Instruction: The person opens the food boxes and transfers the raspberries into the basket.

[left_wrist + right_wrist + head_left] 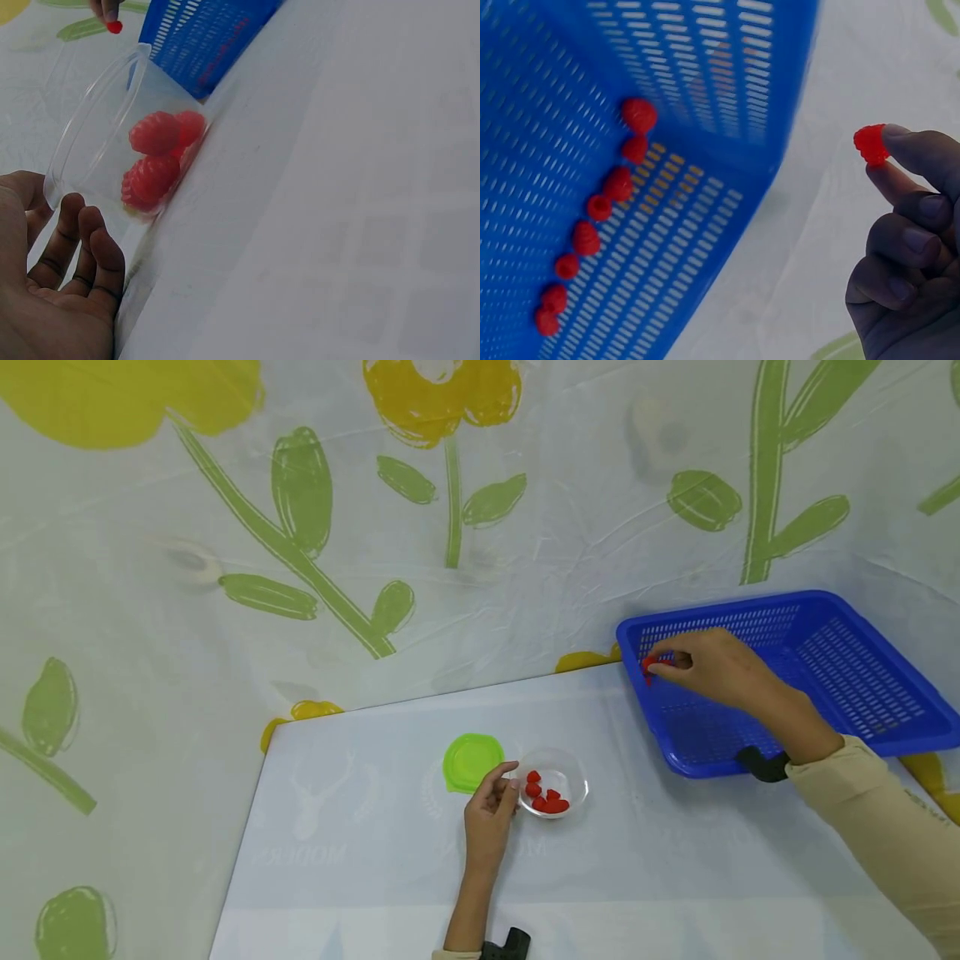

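Right hand [708, 664]: thumb and index pinch one red raspberry [871, 144], raised at left end of blue basket [847, 660]. Raspberry row [586, 238] inside basket. Left hand [487, 818]: fingers at rim of clear bowl [570, 781]; whether gripping, cannot tell. Bowl contains several more raspberries [156, 133]. Green lid [468, 762] just left of bowl, on white table [360, 860].

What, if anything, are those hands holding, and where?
The right hand pinches a red berry by its edge. The left hand touches the clear bowl at its rim; whether it grips cannot be told.
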A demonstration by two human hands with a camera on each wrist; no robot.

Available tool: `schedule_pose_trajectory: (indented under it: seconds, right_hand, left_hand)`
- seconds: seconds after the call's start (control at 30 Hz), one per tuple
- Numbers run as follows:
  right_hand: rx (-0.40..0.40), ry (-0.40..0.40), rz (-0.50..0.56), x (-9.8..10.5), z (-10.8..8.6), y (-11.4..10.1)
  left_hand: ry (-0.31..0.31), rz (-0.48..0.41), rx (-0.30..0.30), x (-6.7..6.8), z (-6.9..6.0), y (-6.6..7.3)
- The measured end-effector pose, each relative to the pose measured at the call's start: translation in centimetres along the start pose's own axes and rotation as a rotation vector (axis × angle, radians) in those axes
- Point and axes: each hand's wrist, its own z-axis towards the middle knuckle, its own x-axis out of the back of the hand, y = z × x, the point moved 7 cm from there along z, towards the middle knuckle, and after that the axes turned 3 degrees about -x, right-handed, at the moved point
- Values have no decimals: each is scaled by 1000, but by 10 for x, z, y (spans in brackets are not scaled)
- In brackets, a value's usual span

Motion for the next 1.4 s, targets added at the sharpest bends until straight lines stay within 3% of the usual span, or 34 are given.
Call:
schedule_pose_trajectory:
  seconds: [0.4,0.73,1.0,1.4]
  right_hand:
    - [-11,-50,-50,-8,18,27]
    - [-13,-115,-67,-19,30,42]
    - [-36,-163,-82,-35,35,58]
    - [-56,-202,-53,-56,40,71]
  left_hand:
    - [-11,-30,-53,0,0,3]
    - [5,-11,17,0,0,1]
    - [-4,3,14,-1,-2,35]
    - [-7,-13,14,-1,-1,35]
